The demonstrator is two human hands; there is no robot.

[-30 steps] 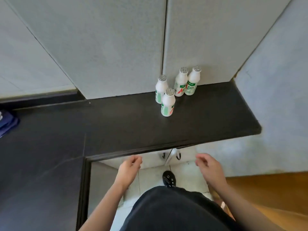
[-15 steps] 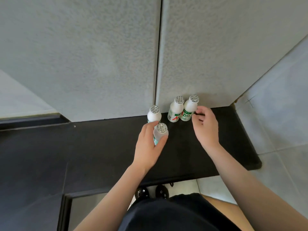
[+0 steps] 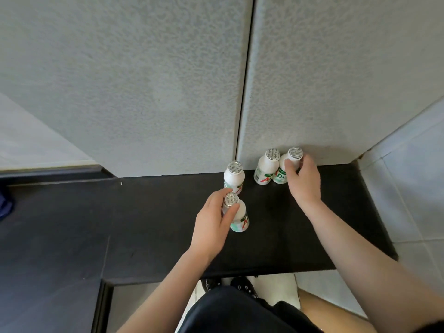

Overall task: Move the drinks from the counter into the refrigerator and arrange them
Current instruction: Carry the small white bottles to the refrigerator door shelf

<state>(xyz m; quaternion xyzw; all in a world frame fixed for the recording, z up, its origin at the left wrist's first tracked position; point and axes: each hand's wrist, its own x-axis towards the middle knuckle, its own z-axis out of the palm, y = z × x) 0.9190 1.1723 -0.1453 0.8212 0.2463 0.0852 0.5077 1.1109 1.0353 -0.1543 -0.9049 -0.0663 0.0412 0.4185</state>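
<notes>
Several small white drink bottles with foil caps and green-red labels stand on a black counter (image 3: pixel 300 227). My left hand (image 3: pixel 212 224) grips the nearest bottle (image 3: pixel 239 217) around its neck and shoulder. Just behind it stands a second bottle (image 3: pixel 234 176). At the back right, against the wall, are two more: the left one (image 3: pixel 266 169) stands free, and my right hand (image 3: pixel 304 181) curls round the neck of the far right bottle (image 3: pixel 284 167). All the bottles rest upright on the counter.
Grey textured panels (image 3: pixel 144 92) with a vertical seam rise behind the counter. A tiled wall (image 3: pixel 413 179) closes the right side. The counter runs on to the left, where a blue cloth (image 3: pixel 4 207) lies at the edge. Below the counter edge are my dark clothing and shoes.
Both hands rose from below the counter edge up to the bottles. The left hand has closed on the nearest bottle and the right hand has closed on the far right one.
</notes>
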